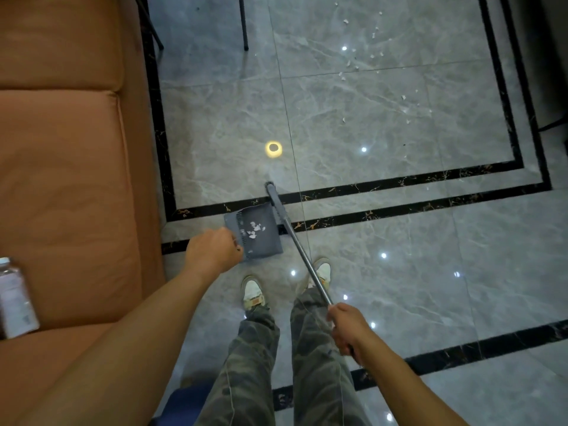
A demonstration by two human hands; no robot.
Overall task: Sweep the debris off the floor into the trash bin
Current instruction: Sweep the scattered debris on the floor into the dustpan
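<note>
Right hand: one right hand (345, 329), nearest the camera, fingers curled tight around the upper end of the broom handle.
Left hand: one left hand (213, 250), closed in a fist at the near-left edge of the dustpan; whatever it grips is hidden under the knuckles.
Feet: two shoes (253, 292), pale with darker trim, standing on the tiles just behind the dustpan, below camouflage trousers (252, 358).
Broom: one broom (295, 238) with a grey metal handle slanting from the right hand down to its head, which meets the floor at the dustpan's far-right corner.
Dustpan: one dark grey dustpan (256, 230), lying across a black border stripe, with a comb-like toothed edge on its left side.
Collected debris: one small cluster of white scraps (253, 230) in the pan; too jumbled to count.
Loose debris: scattered white bits (349, 63), well over a dozen, far right on the grey marble floor (384, 124), well apart from the pan.
Sofa: one orange sofa (70, 167) along the left, one bottle (15, 299) lying on it.
Chair legs: two dark legs (243, 23) at the far top.
</note>
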